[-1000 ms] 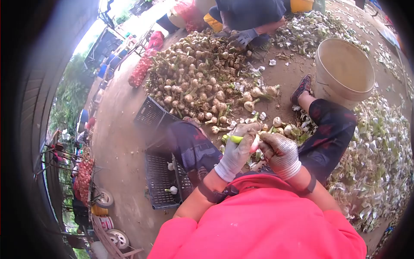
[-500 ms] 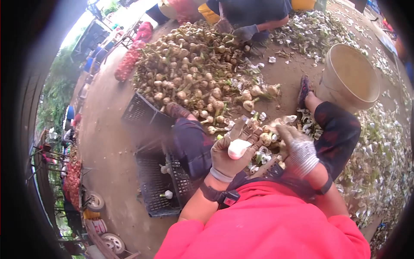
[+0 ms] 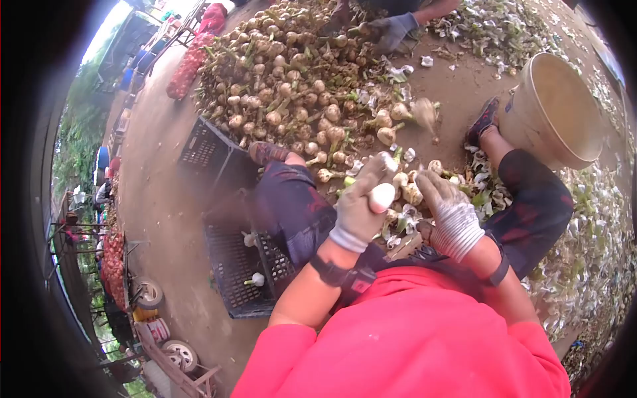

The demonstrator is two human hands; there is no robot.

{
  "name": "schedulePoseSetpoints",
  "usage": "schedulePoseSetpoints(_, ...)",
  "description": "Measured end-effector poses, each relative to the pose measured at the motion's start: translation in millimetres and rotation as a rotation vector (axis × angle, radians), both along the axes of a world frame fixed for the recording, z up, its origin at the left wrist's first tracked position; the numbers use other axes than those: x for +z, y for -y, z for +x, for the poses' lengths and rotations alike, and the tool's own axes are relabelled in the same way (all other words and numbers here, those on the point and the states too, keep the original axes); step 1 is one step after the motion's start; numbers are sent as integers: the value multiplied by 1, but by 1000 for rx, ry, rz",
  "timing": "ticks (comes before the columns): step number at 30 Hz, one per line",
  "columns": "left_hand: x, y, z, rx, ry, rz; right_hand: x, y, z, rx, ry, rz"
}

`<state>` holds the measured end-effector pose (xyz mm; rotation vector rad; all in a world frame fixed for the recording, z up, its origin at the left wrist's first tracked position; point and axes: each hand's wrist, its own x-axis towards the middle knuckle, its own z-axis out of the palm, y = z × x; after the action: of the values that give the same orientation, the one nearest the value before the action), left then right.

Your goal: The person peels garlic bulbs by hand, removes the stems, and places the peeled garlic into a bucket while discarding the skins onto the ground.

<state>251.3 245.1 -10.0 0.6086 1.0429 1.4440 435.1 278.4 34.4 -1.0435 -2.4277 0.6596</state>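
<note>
My left hand, in a dirty work glove, holds a peeled white garlic bulb against its palm. My right hand, also gloved, is just to the right with fingers stretched out and apart, and no object shows in it. Between and beyond the hands lie several unpeeled garlic bulbs with loose skins around them. A black plastic crate stands by my left leg, with a cleaned garlic bulb inside.
A large heap of stemmed garlic lies ahead. Across it, another person's gloved hand reaches in. A whitish bucket stands beside my right foot. Garlic skins cover the ground on the right. Red mesh sacks are at far left.
My left hand has turned its palm toward the right hand, keeping the white bulb. My right fingers have straightened. A blurred garlic bulb now shows beyond them, near the heap's right edge.
</note>
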Motion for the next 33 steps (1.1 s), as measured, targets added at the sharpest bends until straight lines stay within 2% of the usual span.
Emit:
schedulePoseSetpoints(1, 7, -6, 7, -15, 200, 4, -1, -5, -8, 13, -189, -82)
schedulePoseSetpoints(3, 29, -20, 24, -111, 304, -94, -4, -9, -23, 79, -279, -41)
schedulePoseSetpoints(4, 31, -24, 24, -235, 372, -75, -4, -13, -27, 82, -393, -113)
schedulePoseSetpoints(7, 36, -45, 35, -129, 363, 45, -12, -37, -7, 14, -475, -188)
schedulePoseSetpoints(8, 33, -52, 27, -166, 312, 155, -12, -49, 3, -11, -502, -214)
schedulePoseSetpoints(9, 43, -57, 15, -160, -138, 240, 7, -73, 27, -119, -706, -298)
schedulePoseSetpoints(10, 52, -63, 4, -98, -592, 288, 26, -99, 59, -261, -677, -134)
schedulePoseSetpoints(11, 52, -78, -6, -18, -1187, 386, 50, -126, 102, -429, -247, 374)
schedulePoseSetpoints(12, 63, -76, -14, -21, -1570, 398, 66, -138, 119, -559, 102, 787)
schedulePoseSetpoints(13, 75, -68, -18, -17, -1956, 401, 74, -145, 125, -613, 328, 1102)
schedulePoseSetpoints(14, 78, -61, -25, -129, -1989, 397, 70, -130, 100, -583, 36, 794)
schedulePoseSetpoints(15, 78, -52, -29, -244, -2018, 389, 59, -125, 86, -473, -93, 595)
schedulePoseSetpoints(16, 68, -39, -32, -313, -1861, 273, 35, -122, 71, -342, -104, 388)
schedulePoseSetpoints(17, 55, -25, -34, -376, -1703, 156, 1, -124, 60, -244, 0, 230)
schedulePoseSetpoints(18, 47, -14, -33, -407, -1654, 97, -50, -130, 50, -173, 188, 90)
schedulePoseSetpoints(19, 39, -6, -33, -439, -1603, 39, -73, -124, 26, -132, 533, -218)
schedulePoseSetpoints(20, 25, 1, -34, -462, -1550, -14, -118, -122, 8, -78, 694, -455)
schedulePoseSetpoints(21, 7, 3, -34, -458, -1541, -35, -169, -111, 4, -39, 769, -474)
schedulePoseSetpoints(22, -10, 7, -36, -470, -1441, -120, -208, -101, 5, 71, 890, -387)
schedulePoseSetpoints(23, -18, 9, -36, -477, -1339, -199, -260, -94, 11, 20, 888, -372)
schedulePoseSetpoints(24, -19, 2, -36, -557, -1348, -243, -254, -94, 7, -38, 826, -372)
schedulePoseSetpoints(26, -26, -15, -33, -465, -1317, -186, -227, -108, 0, -126, 735, -438)
schedulePoseSetpoints(27, -28, -20, -30, -402, -1286, -125, -201, -110, -8, -200, 561, -473)
schedulePoseSetpoints(29, -41, -40, -23, -354, -1263, -27, -164, -111, -6, -121, 82, -521)
schedulePoseSetpoints(31, -46, -57, -14, -315, -1231, 73, -133, -102, -5, -14, -381, -730)
schedulePoseSetpoints(33, -40, -65, -4, -588, -668, -35, -71, -88, -1, -111, -637, -1256)
